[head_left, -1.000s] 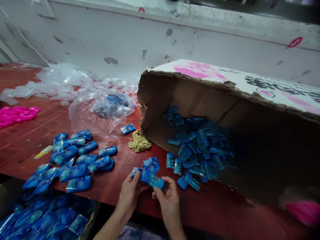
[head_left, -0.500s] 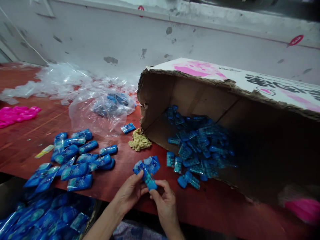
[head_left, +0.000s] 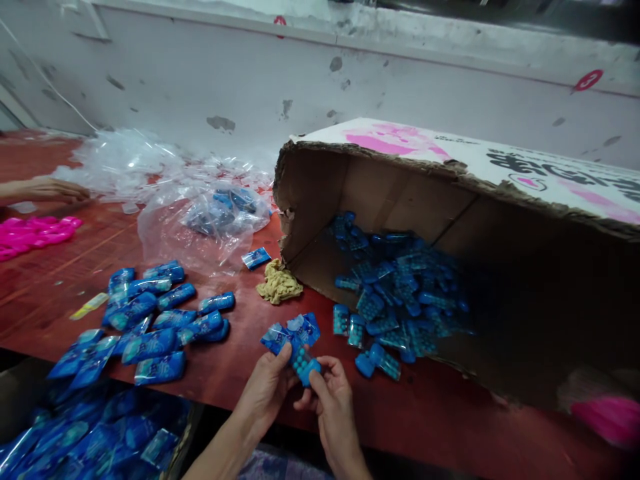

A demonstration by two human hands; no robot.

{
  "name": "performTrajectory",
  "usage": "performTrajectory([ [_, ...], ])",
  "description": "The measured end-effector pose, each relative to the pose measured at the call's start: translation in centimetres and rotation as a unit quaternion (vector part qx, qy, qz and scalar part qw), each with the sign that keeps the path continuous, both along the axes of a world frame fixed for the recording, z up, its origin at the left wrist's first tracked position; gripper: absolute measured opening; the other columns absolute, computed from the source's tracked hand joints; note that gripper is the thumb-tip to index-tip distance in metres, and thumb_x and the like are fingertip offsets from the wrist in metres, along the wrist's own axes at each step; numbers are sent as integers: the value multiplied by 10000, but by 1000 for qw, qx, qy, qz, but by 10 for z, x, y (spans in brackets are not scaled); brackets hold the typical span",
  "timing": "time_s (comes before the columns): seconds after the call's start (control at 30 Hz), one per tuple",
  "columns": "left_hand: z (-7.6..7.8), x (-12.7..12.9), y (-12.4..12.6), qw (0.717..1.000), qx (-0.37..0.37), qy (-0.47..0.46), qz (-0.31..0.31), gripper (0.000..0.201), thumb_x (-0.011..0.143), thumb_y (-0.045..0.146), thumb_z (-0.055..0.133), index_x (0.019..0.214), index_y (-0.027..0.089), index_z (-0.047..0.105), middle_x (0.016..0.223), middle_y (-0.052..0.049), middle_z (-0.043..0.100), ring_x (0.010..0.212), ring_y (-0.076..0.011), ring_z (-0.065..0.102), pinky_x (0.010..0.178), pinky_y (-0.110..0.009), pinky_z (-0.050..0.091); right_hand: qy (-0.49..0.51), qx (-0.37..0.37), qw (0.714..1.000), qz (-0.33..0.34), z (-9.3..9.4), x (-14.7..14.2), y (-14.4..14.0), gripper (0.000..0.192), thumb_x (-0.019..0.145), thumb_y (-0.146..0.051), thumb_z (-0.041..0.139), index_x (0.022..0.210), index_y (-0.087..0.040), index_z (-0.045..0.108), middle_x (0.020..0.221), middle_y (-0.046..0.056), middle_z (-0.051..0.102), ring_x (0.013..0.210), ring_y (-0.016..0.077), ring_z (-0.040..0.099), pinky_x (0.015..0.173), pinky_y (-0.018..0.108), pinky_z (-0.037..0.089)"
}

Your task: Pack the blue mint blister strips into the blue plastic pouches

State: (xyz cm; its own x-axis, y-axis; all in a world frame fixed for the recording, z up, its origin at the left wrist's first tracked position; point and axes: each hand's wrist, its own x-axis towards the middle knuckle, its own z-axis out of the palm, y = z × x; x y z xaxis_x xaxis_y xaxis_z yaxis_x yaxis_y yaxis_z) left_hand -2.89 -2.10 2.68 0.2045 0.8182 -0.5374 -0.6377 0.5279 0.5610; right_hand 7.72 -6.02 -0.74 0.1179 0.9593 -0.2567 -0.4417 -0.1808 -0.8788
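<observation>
My left hand (head_left: 264,390) pinches a small blue plastic sleeve (head_left: 275,338) at the near edge of the red table (head_left: 225,373). My right hand (head_left: 334,400) grips a blue studded case (head_left: 303,363) whose end sits at the sleeve's mouth. More empty blue sleeves (head_left: 304,328) lie just beyond my fingers. A pile of bare blue cases (head_left: 395,293) spills out of a cardboard box (head_left: 450,200) lying on its side to the right.
Sleeved blue packs (head_left: 150,320) are spread on the table at left, and more fill a bin (head_left: 85,437) below the edge. Clear plastic bags (head_left: 200,207), a tan rag (head_left: 278,283) and pink items (head_left: 35,230) lie farther back. Another person's hand (head_left: 47,191) rests at far left.
The blue case has turned from lying across to pointing into the sleeve and has gone further in. Another person's hand has appeared at the far left.
</observation>
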Motion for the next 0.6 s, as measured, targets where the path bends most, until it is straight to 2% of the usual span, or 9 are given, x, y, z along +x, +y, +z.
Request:
performTrajectory([
  [0.17,-1,-1,0,999,-19,7,36,173,661,284,680,739,138,630,712,-51,696,642,-169,632,647,-293,490,-87,19,996,2,-5,4,0,244,723,-336,647,857,-181,514,666,-48,571,442,61,524,478,197,471],
  [0.33,0,-1,0,1000,5,-3,23,180,683,289,660,759,130,626,741,-62,702,651,-170,637,665,-291,488,10,8,1000,9,-1,5,2,268,710,-359,650,845,-200,482,668,-66,545,383,50,483,416,202,461],
  [0.4,1,0,0,1000,15,-4,9,203,683,290,660,800,127,631,756,-72,706,652,-174,640,662,-291,488,14,1,1000,6,-1,5,0,256,720,-361,639,845,-205,477,645,-71,539,382,52,475,413,203,459],
  [0.5,2,3,1,1000,10,-5,1,242,664,280,678,855,139,633,764,-69,710,647,-177,641,649,-296,493,-78,12,997,-19,-5,5,-5,227,719,-340,642,831,-196,505,643,-48,567,467,80,523,479,211,478],
  [0.6,1,6,-1,1000,4,5,13,224,663,296,679,812,135,637,736,-64,706,637,-169,635,610,-276,496,-145,15,989,-30,-9,3,-9,183,724,-301,638,835,-193,539,669,-26,595,553,105,548,544,221,484],
])
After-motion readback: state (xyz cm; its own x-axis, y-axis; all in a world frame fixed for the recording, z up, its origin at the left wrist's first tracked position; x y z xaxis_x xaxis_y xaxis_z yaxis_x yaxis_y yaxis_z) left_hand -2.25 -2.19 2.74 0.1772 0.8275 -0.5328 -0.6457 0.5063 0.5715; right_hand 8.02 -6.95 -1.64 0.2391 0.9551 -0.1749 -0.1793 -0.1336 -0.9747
